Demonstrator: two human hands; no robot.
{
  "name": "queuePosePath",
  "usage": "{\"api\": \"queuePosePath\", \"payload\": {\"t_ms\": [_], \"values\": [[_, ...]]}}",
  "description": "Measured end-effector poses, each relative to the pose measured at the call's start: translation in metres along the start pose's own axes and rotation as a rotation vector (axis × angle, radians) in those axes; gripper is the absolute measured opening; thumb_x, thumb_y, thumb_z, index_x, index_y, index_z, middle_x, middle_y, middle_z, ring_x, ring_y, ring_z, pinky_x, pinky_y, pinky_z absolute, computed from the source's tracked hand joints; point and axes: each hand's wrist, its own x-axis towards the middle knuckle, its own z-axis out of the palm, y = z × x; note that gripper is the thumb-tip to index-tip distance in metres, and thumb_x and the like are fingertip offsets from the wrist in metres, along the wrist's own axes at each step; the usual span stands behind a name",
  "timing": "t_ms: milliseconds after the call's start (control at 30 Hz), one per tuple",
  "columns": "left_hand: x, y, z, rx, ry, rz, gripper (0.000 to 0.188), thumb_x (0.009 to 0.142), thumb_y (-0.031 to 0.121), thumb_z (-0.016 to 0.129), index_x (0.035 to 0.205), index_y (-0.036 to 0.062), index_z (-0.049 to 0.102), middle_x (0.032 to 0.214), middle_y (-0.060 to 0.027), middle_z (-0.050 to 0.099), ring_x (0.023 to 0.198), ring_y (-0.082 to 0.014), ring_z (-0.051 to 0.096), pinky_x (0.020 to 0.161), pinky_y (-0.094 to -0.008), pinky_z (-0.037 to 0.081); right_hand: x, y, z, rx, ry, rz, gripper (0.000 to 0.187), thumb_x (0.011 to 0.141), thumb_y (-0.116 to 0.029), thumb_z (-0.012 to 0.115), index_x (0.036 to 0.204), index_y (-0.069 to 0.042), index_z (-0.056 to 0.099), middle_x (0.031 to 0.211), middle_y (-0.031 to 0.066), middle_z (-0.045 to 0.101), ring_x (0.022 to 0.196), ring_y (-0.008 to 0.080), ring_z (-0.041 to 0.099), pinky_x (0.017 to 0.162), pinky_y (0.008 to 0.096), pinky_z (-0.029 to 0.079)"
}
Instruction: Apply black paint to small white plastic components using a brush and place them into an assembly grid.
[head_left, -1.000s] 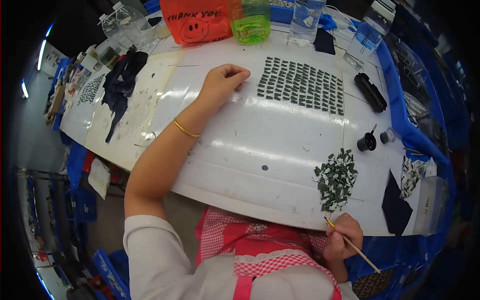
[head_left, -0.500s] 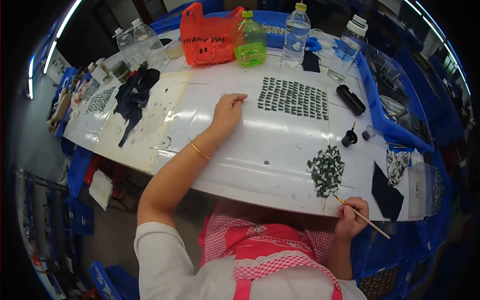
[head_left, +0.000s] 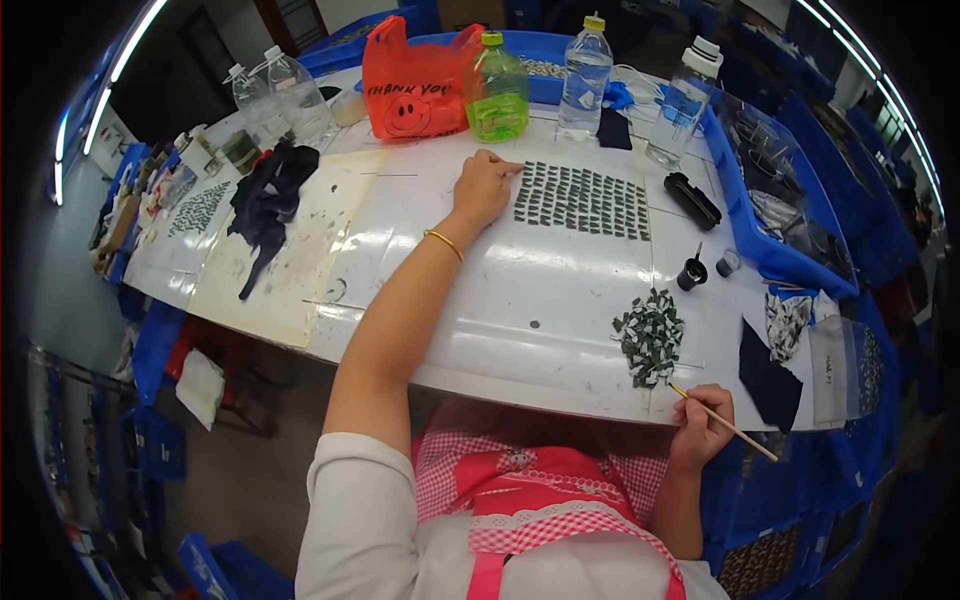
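Note:
My left hand (head_left: pixel 484 188) reaches across the white table (head_left: pixel 450 330). Its index finger points at the far left corner of a grid of small dark green pieces (head_left: pixel 582 200) laid in neat rows, and the other fingers are curled in. Whether a tiny piece sits under the fingertip is too small to see. My right hand (head_left: pixel 703 424) grips a thin paintbrush (head_left: pixel 740 434) with a pale wooden handle. The yellow end of the brush lies at the near edge of a loose heap of small green and white pieces (head_left: pixel 650 340).
Right of the grid lie a black hole-punch-like object (head_left: pixel 692 201), a small black pot (head_left: pixel 691 273) and a dark cloth (head_left: pixel 768 378). A blue tray (head_left: pixel 770 235) lines the right side. Bottles (head_left: pixel 497 95) and a red plastic bag (head_left: pixel 415 90) stand behind; a dark cloth bundle (head_left: pixel 272 205) lies left.
My left hand has moved right and farther away, up to the corner of the grid. The right hand stays by the heap with the brush. The whole view has shifted slightly.

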Motion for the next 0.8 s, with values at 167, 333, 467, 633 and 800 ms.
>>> {"api": "queuePosePath", "payload": {"t_ms": [167, 333, 467, 633, 800], "values": [[-0.001, -0.002, -0.001, -0.021, 0.001, -0.012, 0.033, 0.086, 0.002, 0.048, 0.103, 0.0138, 0.074, 0.101, -0.0113, 0.058, 0.088, -0.0264, 0.056, 0.078, -0.0319, 0.048, -0.001, 0.000, 0.000, -0.008, 0.001, -0.011, 0.010, 0.078, 0.003, 0.050, 0.085, -0.001, 0.056, 0.077, 0.0085, 0.055, 0.057, 0.0115, 0.050, 0.052, 0.0203, 0.040], [-0.008, -0.004, -0.016, -0.224, -0.016, -0.188, 0.029, 0.088, 0.006, 0.051, 0.109, 0.0094, 0.071, 0.100, -0.0104, 0.061, 0.088, -0.0219, 0.056, 0.078, -0.0286, 0.047, 0.000, -0.004, 0.003, 0.006, -0.014, -0.002, 0.010, 0.078, 0.003, 0.050, 0.085, -0.001, 0.056, 0.077, 0.0084, 0.055, 0.057, 0.0112, 0.049, 0.052, 0.0202, 0.040], [-0.032, 0.043, -0.047, -0.796, -0.190, -0.590, 0.027, 0.090, 0.013, 0.056, 0.113, 0.0040, 0.067, 0.100, -0.0083, 0.064, 0.088, -0.0147, 0.055, 0.079, -0.0253, 0.046, -0.002, -0.004, -0.003, -0.010, -0.009, 0.006, 0.011, 0.079, 0.002, 0.048, 0.086, -0.002, 0.055, 0.077, 0.0081, 0.054, 0.057, 0.0110, 0.048, 0.052, 0.0202, 0.038], [-0.103, 0.132, -0.069, -0.851, -0.667, -0.408, 0.019, 0.089, 0.013, 0.061, 0.104, 0.0032, 0.066, 0.098, -0.0061, 0.063, 0.080, -0.0106, 0.055, 0.074, -0.0233, 0.046, 0.001, 0.000, -0.002, 0.000, -0.023, -0.017, 0.010, 0.079, 0.002, 0.049, 0.085, -0.002, 0.056, 0.077, 0.0078, 0.054, 0.058, 0.0110, 0.048, 0.052, 0.0203, 0.039], [-0.138, 0.164, -0.036, -0.504, -0.397, 0.136, 0.017, 0.084, 0.008, 0.065, 0.100, 0.0018, 0.067, 0.092, -0.0042, 0.059, 0.068, -0.0111, 0.053, 0.066, -0.0209, 0.045, 0.001, -0.004, -0.001, 0.003, -0.076, -0.045, 0.010, 0.079, 0.003, 0.050, 0.085, -0.001, 0.056, 0.077, 0.0076, 0.055, 0.058, 0.0110, 0.049, 0.053, 0.0202, 0.039]]}}
